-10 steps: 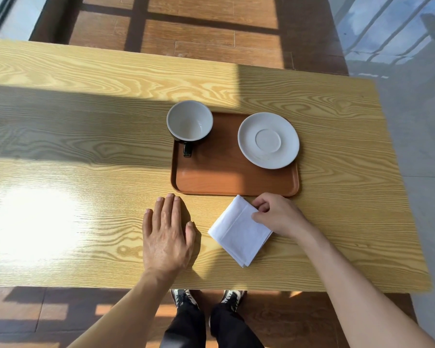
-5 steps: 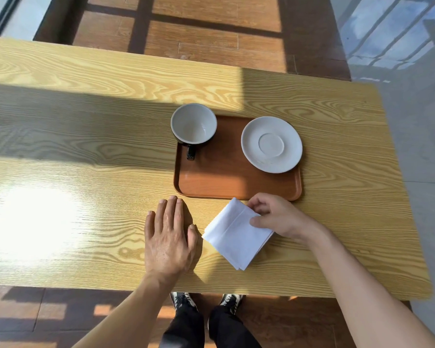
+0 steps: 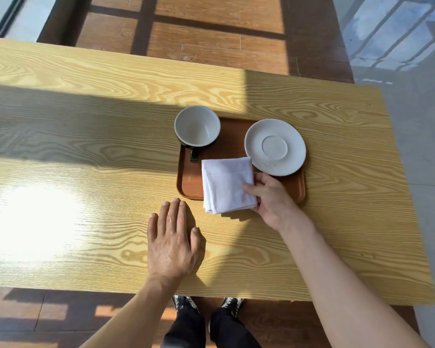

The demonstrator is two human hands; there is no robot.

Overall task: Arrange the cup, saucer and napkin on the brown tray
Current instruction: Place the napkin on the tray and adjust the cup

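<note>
The brown tray (image 3: pixel 190 180) lies on the wooden table. A cup (image 3: pixel 197 126), white inside and dark outside, stands at the tray's far left corner with its handle toward me. A white saucer (image 3: pixel 275 147) rests at the tray's far right. My right hand (image 3: pixel 271 197) pinches the right edge of a folded white napkin (image 3: pixel 226 187), which hangs over the tray's middle and near rim, its lower edge past the rim. My left hand (image 3: pixel 171 242) lies flat on the table near the tray's front left corner, fingers apart, holding nothing.
The light wooden table (image 3: pixel 86 172) spreads wide to the left, with a bright sun patch at the near left. Its right edge runs close to the tray. My shoes (image 3: pixel 206 303) show below the near edge, over a dark plank floor.
My right hand lifted the napkin off the table and carried it forward over the tray, turning it square to the tray. My left hand stayed flat in place.
</note>
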